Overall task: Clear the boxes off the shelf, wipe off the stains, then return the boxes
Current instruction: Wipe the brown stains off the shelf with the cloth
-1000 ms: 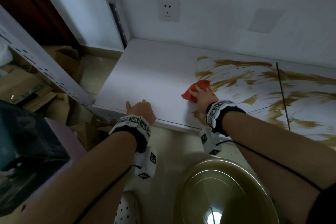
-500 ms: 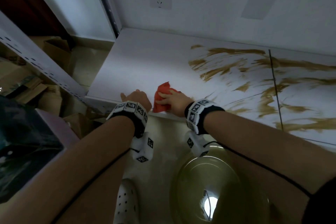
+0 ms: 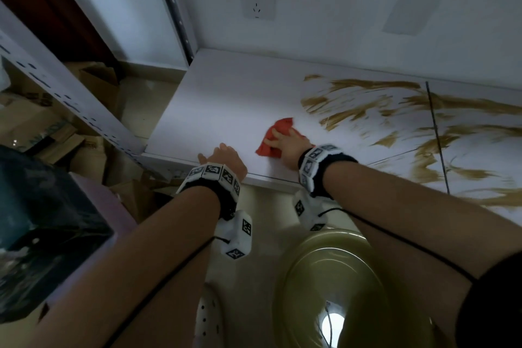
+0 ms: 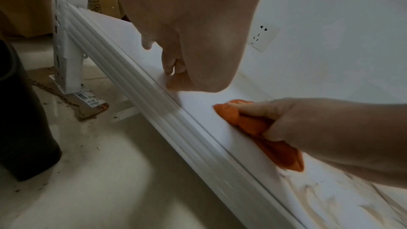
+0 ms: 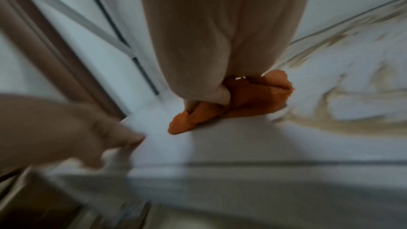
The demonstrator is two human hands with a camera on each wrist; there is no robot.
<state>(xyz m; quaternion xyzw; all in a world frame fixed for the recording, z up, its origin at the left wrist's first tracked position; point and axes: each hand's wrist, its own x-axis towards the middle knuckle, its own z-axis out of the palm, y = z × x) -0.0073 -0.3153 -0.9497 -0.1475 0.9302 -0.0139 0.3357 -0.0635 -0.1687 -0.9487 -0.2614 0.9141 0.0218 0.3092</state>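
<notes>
The white shelf board (image 3: pixel 226 99) carries no boxes, and brown smeared stains (image 3: pixel 367 104) cover its right part. My right hand (image 3: pixel 286 144) grips a crumpled orange-red cloth (image 3: pixel 272 138) and presses it on the board just left of the stains, near the front edge. In the right wrist view the thumb curls into the cloth (image 5: pixel 253 100). My left hand (image 3: pixel 223 157) rests on the shelf's front edge, a little left of the cloth, holding nothing; its fingertips (image 4: pixel 169 69) touch the board. Cardboard boxes (image 3: pixel 96 79) sit on the floor at the left.
An olive-green basin (image 3: pixel 339 285) stands on the floor below the shelf edge, beside a white shoe (image 3: pixel 209 319). A perforated shelf upright (image 3: pixel 70 99) runs diagonally at the left. A dark bin (image 3: pixel 42 220) is at the lower left. The back wall has a socket (image 3: pixel 257 1).
My right hand swept the cloth left from the stains toward the front edge, then back a little onto the board. My left hand stayed on the front edge.
</notes>
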